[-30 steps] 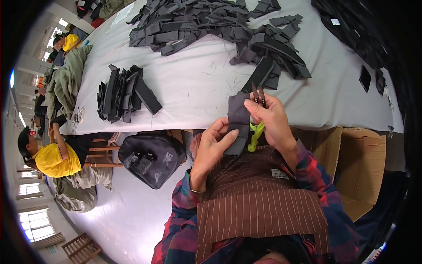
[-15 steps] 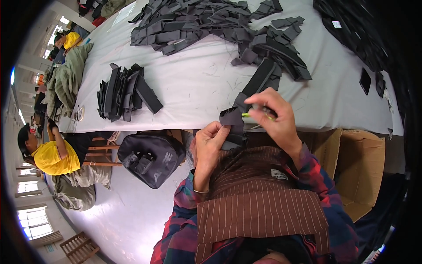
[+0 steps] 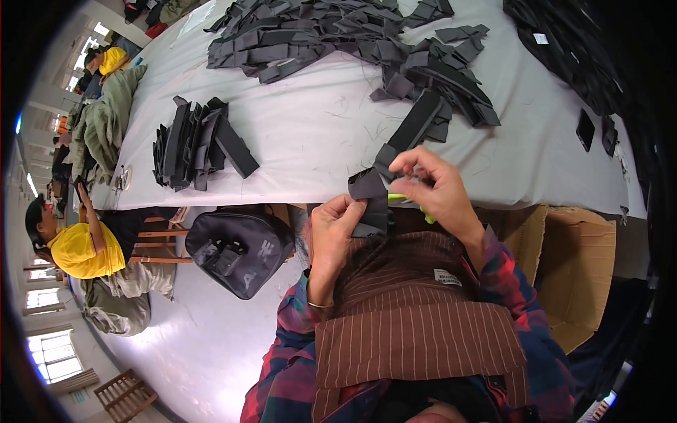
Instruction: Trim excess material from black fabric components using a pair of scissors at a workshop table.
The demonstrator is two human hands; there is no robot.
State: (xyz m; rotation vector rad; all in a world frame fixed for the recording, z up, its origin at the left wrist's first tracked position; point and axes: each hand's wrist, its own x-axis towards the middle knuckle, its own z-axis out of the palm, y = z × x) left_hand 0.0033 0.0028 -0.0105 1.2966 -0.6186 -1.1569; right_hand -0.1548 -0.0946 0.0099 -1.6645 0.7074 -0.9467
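- Evidently, one piece is mid-handling: the left hand (image 3: 335, 220) pinches a dark grey, folded fabric strip (image 3: 369, 185) between thumb and fingers, the strip lying at one to three o'clock of that hand.
- At two o'clock of the left hand, the right hand (image 3: 431, 185) is curled around a small dark object (image 3: 421, 174) with a narrow lime-green tie (image 3: 397, 197) below it.
- Judging by layout, the tidy stack of dark grey strips (image 3: 187, 149) at ten o'clock on the white cloth-covered surface (image 3: 296, 120) may be the finished share.
- The loose, sprawling heap of dark grey strips (image 3: 303, 44) at twelve to one o'clock looks far larger — so probably much is left.
- Hard to make out: the dark object's shape — fingers and blur cover it — and whether the right hand touches the strip.
- Cut off: the heap's far side, by the upper edge.
- Hidden: the strip's portion under the left fingers.
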